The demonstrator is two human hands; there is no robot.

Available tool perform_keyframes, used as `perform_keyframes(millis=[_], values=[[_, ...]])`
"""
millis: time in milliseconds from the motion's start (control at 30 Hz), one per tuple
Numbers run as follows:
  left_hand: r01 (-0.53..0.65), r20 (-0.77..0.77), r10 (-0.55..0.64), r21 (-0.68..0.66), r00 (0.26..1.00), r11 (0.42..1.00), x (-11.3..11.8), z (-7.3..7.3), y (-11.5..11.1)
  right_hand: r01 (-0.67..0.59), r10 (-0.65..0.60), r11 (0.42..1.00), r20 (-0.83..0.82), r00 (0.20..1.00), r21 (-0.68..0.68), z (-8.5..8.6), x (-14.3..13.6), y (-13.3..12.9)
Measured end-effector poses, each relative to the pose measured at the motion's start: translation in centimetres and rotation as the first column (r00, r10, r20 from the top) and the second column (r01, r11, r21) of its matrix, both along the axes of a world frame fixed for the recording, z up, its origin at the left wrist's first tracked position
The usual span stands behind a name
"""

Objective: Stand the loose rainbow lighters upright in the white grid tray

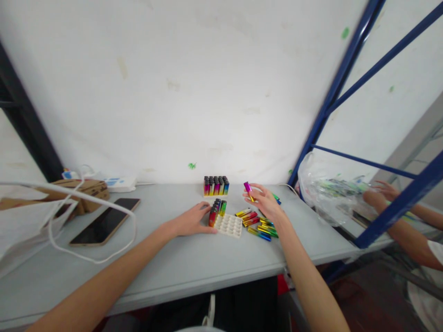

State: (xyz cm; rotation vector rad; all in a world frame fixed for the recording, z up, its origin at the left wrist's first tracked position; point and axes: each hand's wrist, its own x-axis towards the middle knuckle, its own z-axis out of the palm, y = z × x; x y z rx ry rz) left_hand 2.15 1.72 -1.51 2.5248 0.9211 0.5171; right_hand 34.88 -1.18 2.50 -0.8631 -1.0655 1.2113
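Observation:
My right hand [265, 200] is raised over the table with a purple-and-gold lighter [248, 191] pinched in its fingers, tilted. At the left end of a white tray [230, 227] with round holes rests my left hand [194, 220], its thumb at the near corner and its fingers at the far side, gripping the tray. Several lighters with black tops [215, 213] stand upright in the tray's left part, red ones nearest my left hand; a green lighter [223, 207] stands at the back. Right of the tray lies a loose pile of shiny coloured lighters [251, 218].
A filled block of upright lighters [216, 186] stands near the wall. Left are a phone [105, 222], a white cable [133, 226] and a cardboard box [85, 191]. A blue metal frame [316, 124] and plastic bag [320, 193] stand right; beyond, another person's hands [379, 196] show.

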Motion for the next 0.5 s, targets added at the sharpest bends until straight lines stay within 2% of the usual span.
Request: perform_keyframes(millis=[300, 433, 500], values=[[-0.001, -0.003, 0.001, -0.005, 1.000, 1.000, 0.0, -0.1, 0.0, -0.024, 0.020, 0.999, 0.177, 0.984, 0.023, 1.0, -3.8, -0.8], [0.004, 0.017, -0.004, -0.006, 1.000, 1.000, 0.0, -0.3, 0.2, 0.147, -0.119, 0.984, 0.244, 0.962, -0.099, 0.3, -5.4, -0.5], [0.002, 0.007, -0.002, -0.006, 1.000, 1.000, 0.0, -0.3, 0.2, 0.191, -0.156, 0.977, 0.291, 0.944, -0.096, -0.4, -5.6, -0.1]])
